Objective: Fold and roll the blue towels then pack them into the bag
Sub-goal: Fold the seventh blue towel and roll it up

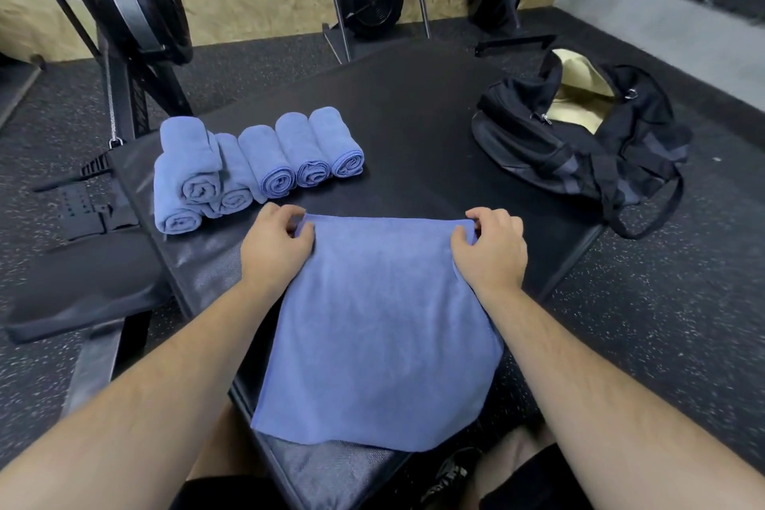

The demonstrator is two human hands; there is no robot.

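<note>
Left hand (276, 241) and right hand (489, 246) each pinch a far corner of the towel (372, 323), which drapes toward the body. Uneven pull likely skews the fold. Rolls (248, 166) sit beyond the left hand; bag (579, 145) beyond the right.

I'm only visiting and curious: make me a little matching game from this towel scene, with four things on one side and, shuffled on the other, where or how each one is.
Things:
1. flat towel
2. rolled towels
3. bag
4. right hand

States:
a. gaping open, pale lining showing
b. pinching the flat towel's far right corner
c. spread out, near edge hanging off the pad
d. lying side by side, one stacked on top

Pairs: 1-c; 2-d; 3-a; 4-b
</note>
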